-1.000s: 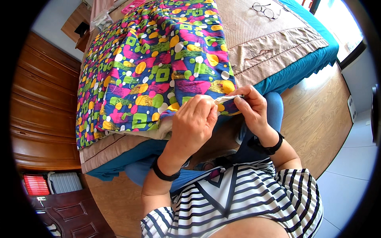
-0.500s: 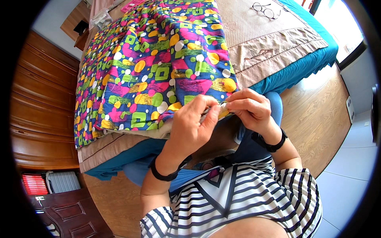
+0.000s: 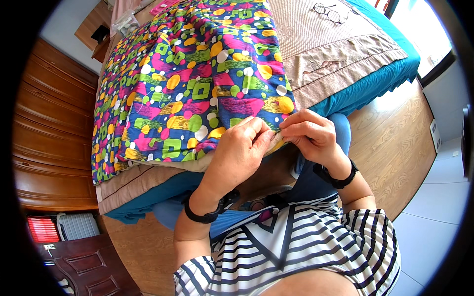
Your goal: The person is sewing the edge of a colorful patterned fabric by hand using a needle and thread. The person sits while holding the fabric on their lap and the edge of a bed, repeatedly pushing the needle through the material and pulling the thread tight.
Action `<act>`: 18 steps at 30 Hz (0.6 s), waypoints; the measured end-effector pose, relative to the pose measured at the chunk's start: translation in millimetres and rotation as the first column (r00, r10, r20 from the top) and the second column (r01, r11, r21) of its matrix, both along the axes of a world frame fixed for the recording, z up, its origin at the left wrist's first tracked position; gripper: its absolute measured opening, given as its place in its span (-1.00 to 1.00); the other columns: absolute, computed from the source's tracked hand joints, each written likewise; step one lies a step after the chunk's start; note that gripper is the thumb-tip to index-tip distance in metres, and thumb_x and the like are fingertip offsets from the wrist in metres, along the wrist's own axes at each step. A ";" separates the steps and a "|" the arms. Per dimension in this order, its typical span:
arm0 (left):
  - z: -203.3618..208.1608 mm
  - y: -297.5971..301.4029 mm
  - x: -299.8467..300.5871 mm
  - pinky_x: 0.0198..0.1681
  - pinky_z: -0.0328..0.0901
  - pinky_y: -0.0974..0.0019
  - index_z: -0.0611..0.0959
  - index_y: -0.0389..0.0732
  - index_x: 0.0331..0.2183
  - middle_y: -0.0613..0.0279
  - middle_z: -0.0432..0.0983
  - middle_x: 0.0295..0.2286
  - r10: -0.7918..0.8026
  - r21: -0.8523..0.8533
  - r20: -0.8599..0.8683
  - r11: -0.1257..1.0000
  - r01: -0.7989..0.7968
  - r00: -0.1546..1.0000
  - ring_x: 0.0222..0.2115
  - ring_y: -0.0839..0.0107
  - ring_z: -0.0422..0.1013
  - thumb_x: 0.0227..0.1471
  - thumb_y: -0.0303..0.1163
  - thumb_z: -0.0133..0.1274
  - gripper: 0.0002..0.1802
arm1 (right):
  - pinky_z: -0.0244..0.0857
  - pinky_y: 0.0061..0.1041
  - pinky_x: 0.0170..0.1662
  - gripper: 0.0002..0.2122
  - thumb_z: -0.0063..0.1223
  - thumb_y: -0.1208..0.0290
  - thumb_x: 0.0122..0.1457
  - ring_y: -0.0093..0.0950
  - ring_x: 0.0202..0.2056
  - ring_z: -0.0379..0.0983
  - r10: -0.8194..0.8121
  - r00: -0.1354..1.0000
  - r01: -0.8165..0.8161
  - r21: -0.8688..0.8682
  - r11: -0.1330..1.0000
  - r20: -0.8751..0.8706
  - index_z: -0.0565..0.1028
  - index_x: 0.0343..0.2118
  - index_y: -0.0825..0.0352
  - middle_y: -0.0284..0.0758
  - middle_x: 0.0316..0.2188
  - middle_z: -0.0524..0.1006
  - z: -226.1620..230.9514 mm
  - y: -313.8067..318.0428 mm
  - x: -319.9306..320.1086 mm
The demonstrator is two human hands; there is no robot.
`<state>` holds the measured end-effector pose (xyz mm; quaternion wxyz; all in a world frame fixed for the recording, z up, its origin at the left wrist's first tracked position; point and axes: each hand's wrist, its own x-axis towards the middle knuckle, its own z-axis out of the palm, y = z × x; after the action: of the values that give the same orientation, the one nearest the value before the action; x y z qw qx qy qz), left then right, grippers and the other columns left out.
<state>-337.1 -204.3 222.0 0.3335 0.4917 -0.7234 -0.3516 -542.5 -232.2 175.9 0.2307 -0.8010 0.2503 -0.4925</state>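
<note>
A quilt (image 3: 197, 91) printed with bright spots and squares on dark blue lies across the bed, its near edge showing a pale underside. At that edge's right corner, my left hand (image 3: 242, 150) is closed, thumb and forefinger pinching the cloth. Close beside it, my right hand (image 3: 312, 137) pinches the same edge, its fingertips almost touching the left thumb. Anything small between the fingertips is too hidden to make out. A loose white thread (image 3: 141, 104) curls over the quilt to the left of my hands.
Round eyeglasses (image 3: 332, 13) rest on the beige bedspread (image 3: 326, 54), above a teal bed skirt (image 3: 375, 81). A clear plastic bag (image 3: 124, 22) sits at the far left. Wooden cabinets (image 3: 57, 123), a silver suitcase (image 3: 78, 226) and a dark door (image 3: 89, 266) stand leftward.
Both hands keep their pinch at the quilt's edge. The left hand has shifted slightly, and the pale bit seen between the fingertips shows less now.
</note>
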 end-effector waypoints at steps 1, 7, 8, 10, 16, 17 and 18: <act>-0.8 -0.1 0.1 -0.44 0.26 0.37 0.55 -0.34 -0.41 0.17 0.46 -0.53 0.005 -0.010 -0.008 1.000 -0.005 1.000 -0.54 0.45 0.35 0.14 -0.48 0.08 -0.88 | 0.46 -0.50 -0.25 -0.87 0.28 0.64 -0.01 -0.38 -0.33 0.58 0.013 1.000 -0.013 -0.011 1.000 0.000 0.60 -0.38 0.33 -0.24 -0.36 0.60 -1.3 -0.8 -1.5; -6.1 0.0 -1.0 -0.43 0.28 0.34 0.50 -0.33 -0.39 0.14 0.45 -0.53 0.052 -0.065 -0.024 0.996 -0.053 0.998 -0.53 0.38 0.36 0.18 -0.46 0.03 -0.86 | 0.45 -0.51 -0.24 -0.88 0.29 0.62 -0.02 -0.37 -0.31 0.57 0.028 1.000 -0.028 0.006 1.000 0.001 0.60 -0.39 0.33 -0.24 -0.31 0.59 0.4 -0.4 -0.6; -6.9 0.5 -1.9 -0.43 0.28 0.34 0.50 -0.33 -0.40 0.14 0.45 -0.53 0.058 -0.087 -0.022 0.994 -0.060 0.998 -0.53 0.38 0.36 0.19 -0.46 0.03 -0.85 | 0.45 -0.50 -0.26 -0.87 0.27 0.65 -0.03 -0.37 -0.30 0.56 0.049 0.999 -0.049 -0.004 0.999 -0.004 0.60 -0.39 0.33 -0.25 -0.31 0.58 2.1 -0.7 0.4; -7.9 0.9 -2.2 -0.42 0.29 0.35 0.49 -0.33 -0.39 0.14 0.45 -0.53 0.076 -0.094 -0.029 0.992 -0.079 0.997 -0.53 0.38 0.36 0.19 -0.45 0.03 -0.85 | 0.45 -0.49 -0.30 -0.82 0.24 0.71 -0.06 -0.36 -0.29 0.56 0.092 0.996 -0.092 -0.024 0.995 -0.014 0.59 -0.37 0.34 -0.29 -0.31 0.57 5.1 -2.4 2.0; -4.9 1.5 0.4 -0.40 0.30 0.38 0.57 -0.35 -0.37 0.18 0.49 -0.50 0.045 -0.027 -0.046 0.999 -0.046 0.998 -0.50 0.45 0.38 0.17 -0.44 0.08 -0.85 | 0.44 -0.50 -0.29 -0.85 0.22 0.71 -0.04 -0.38 -0.32 0.55 0.069 0.996 -0.068 0.032 0.997 -0.051 0.58 -0.40 0.34 -0.30 -0.34 0.57 3.9 -4.0 -4.2; -3.3 2.6 1.8 -0.40 0.30 0.39 0.58 -0.36 -0.37 0.18 0.50 -0.50 0.021 -0.020 -0.013 1.000 -0.021 1.000 -0.50 0.46 0.39 0.16 -0.44 0.10 -0.85 | 0.43 -0.50 -0.30 -0.86 0.21 0.71 -0.03 -0.38 -0.32 0.55 0.051 0.998 -0.049 0.053 0.997 -0.039 0.57 -0.41 0.34 -0.29 -0.35 0.57 2.9 -4.0 -4.4; -2.7 3.5 2.7 -0.40 0.30 0.40 0.60 -0.36 -0.37 0.19 0.50 -0.49 -0.003 -0.011 0.020 1.000 0.003 1.000 -0.50 0.47 0.39 0.15 -0.44 0.11 -0.85 | 0.43 -0.51 -0.30 -0.89 0.22 0.68 -0.01 -0.39 -0.33 0.55 0.037 0.998 -0.035 0.046 0.998 -0.042 0.56 -0.43 0.34 -0.29 -0.36 0.57 3.0 -3.8 -3.9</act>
<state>-334.4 -200.8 219.4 0.3286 0.4921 -0.7295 -0.3431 -546.4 -235.9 178.9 0.2520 -0.8102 0.2518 -0.4655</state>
